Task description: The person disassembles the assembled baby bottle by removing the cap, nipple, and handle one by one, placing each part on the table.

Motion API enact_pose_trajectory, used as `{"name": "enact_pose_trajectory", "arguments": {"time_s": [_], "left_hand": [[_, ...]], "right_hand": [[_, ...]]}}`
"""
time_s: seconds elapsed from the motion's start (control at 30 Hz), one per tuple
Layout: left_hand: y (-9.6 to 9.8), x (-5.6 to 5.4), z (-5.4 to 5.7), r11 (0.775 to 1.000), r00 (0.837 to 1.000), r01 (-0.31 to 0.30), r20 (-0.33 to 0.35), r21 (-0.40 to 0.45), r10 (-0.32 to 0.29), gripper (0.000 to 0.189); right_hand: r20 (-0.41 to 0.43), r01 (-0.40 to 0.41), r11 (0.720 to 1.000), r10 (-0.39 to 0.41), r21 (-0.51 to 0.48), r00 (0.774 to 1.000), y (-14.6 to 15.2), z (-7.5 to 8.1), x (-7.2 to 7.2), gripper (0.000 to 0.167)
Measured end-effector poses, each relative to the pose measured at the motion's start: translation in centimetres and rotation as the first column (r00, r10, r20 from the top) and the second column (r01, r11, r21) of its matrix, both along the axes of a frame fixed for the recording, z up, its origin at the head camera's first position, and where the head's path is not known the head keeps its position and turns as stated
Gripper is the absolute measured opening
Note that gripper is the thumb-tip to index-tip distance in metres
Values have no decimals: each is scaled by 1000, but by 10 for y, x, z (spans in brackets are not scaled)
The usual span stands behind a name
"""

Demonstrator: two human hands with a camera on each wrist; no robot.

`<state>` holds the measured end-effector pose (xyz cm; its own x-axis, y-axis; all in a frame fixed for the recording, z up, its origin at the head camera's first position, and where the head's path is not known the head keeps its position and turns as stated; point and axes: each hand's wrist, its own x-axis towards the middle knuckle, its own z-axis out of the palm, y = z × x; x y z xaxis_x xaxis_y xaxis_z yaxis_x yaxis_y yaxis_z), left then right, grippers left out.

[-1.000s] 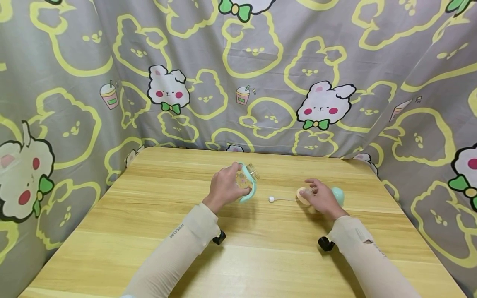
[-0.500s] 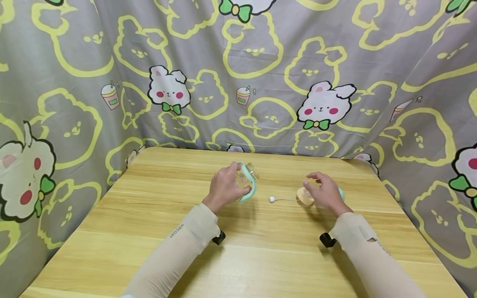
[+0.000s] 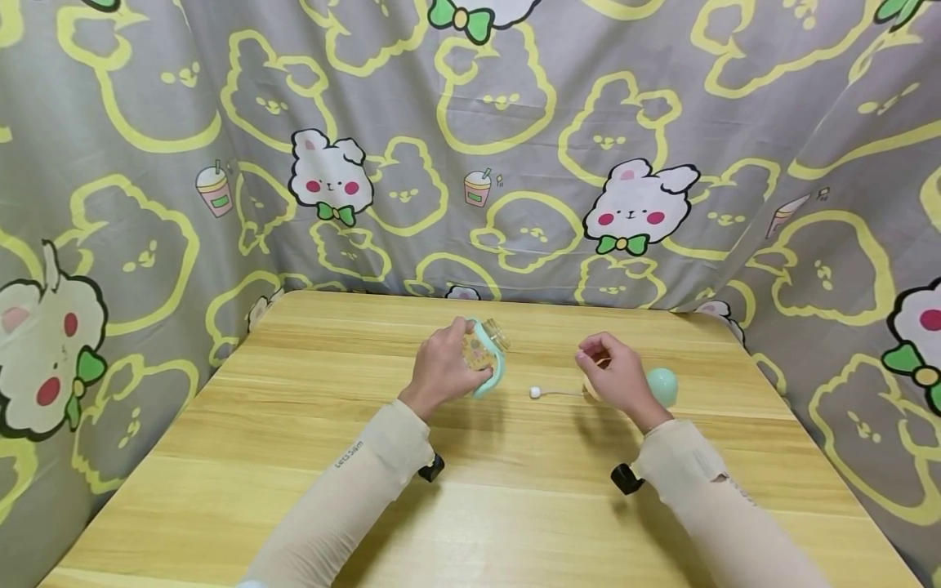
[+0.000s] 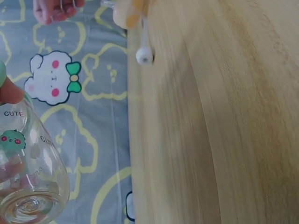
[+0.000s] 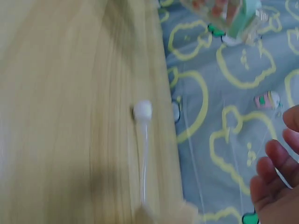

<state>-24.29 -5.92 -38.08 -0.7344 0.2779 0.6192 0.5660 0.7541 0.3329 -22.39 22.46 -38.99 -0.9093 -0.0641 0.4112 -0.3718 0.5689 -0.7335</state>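
My left hand [image 3: 443, 363] grips a clear sippy bottle [image 4: 32, 163] with mint-green handles [image 3: 494, 376], tilted above the table with its uncapped neck [image 3: 497, 334] pointing up and right. Cartoon prints show on its side. To the right, my right hand [image 3: 619, 374] hovers with loosely curled fingers [image 5: 275, 158] and nothing between them. Beneath that hand lies a peach-coloured bottle top [image 4: 124, 13], mostly hidden in the head view. From it a thin clear straw [image 5: 145, 163] runs left along the table to a white weighted end [image 3: 534, 393].
A mint-green dome cap [image 3: 662, 387] sits just right of the right hand on the wooden table [image 3: 500, 523]. A grey curtain [image 3: 412, 106] with cartoon rabbits hangs behind the table and along both sides. Black wrist cameras [image 3: 626, 479] hang beneath the sleeves.
My right hand has come off the peach bottle top, lifted, then shifted left over it, uncovering more of the mint dome cap. The left hand and bottle stay nearly still.
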Motion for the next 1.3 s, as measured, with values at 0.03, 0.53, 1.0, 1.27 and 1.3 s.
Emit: {"name": "enact_pose_trajectory", "arguments": {"time_s": [0.03,0.53,1.0,1.27,1.3], "left_hand": [[0,0,0,1000,1000,1,3,3,-1,63],[10,-1,2,987,997,23,75,161,-36,67],[17,-1,3,979,991,15,124,201,-41,67],[17,-1,5,979,988,9,150,204,-41,69],[17,-1,5,979,988,13,147,206,-44,69]], "right_hand": [[18,-17,1000,17,-13,1000,-4,1,1,14],[143,-213,972,225,-98,964,-64,9,12,26],[227,-207,952,258,-227,939,-92,11,13,26],[260,-171,947,243,-272,934,-94,11,9,21],[258,-166,946,240,-277,936,-94,10,9,21]]}}
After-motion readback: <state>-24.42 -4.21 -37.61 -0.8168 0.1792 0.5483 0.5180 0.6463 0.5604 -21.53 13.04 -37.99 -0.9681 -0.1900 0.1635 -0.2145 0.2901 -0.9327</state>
